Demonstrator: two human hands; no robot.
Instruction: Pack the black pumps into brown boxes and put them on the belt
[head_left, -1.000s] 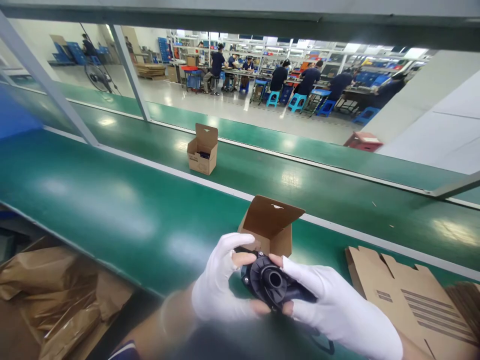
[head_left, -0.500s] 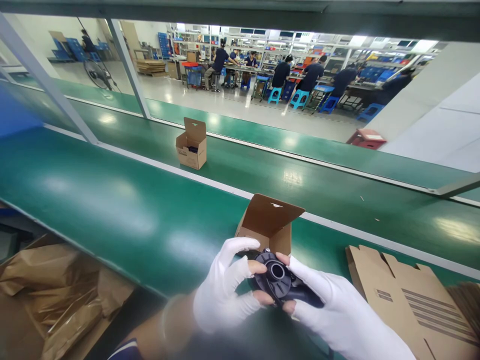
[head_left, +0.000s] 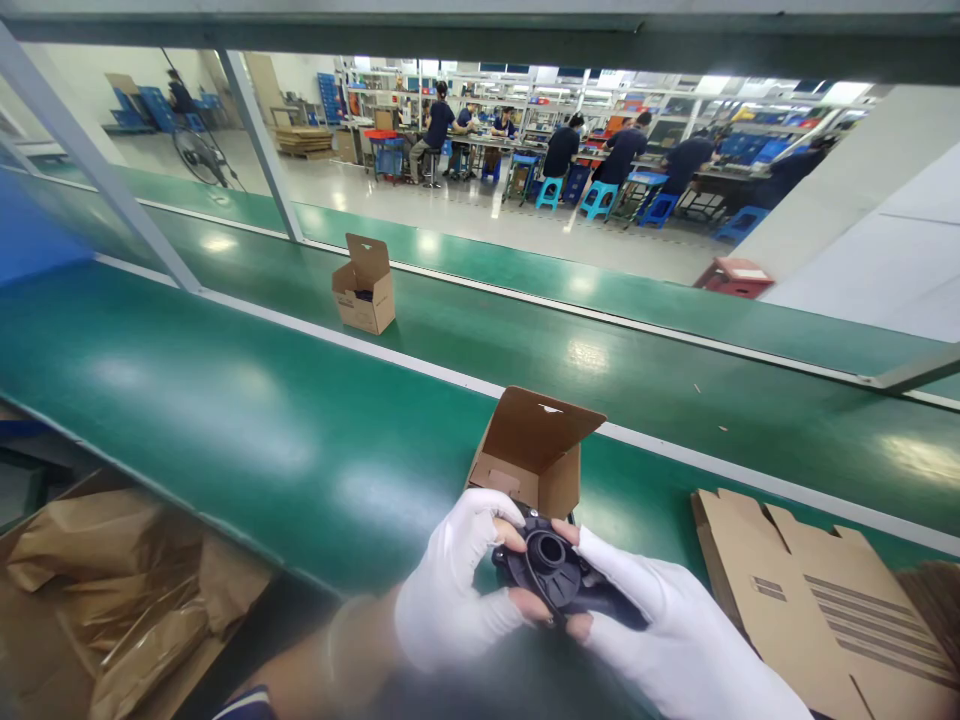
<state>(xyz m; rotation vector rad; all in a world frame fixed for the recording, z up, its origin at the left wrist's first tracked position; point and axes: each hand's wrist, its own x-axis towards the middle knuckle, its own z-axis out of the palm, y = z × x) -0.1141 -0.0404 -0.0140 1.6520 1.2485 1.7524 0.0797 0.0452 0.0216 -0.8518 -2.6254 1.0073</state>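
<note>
Both hands wear white gloves with bare fingertips. My left hand (head_left: 454,585) and my right hand (head_left: 675,640) are closed together around a round black plastic part (head_left: 551,570) with a central hole. They hold it just in front of an open small cardboard box (head_left: 534,455) that stands on the green bench with its flap raised. The part sits low against the box's near edge.
A second open cardboard box (head_left: 365,287) rides on the green conveyor belt (head_left: 600,370) beyond. Flat folded cartons (head_left: 817,600) lie at the right. A bin lined with brown paper (head_left: 112,590) sits lower left. Several people work at tables far behind.
The far box has travelled left along the belt. My hands have brought the black part forward, closer to the open box.
</note>
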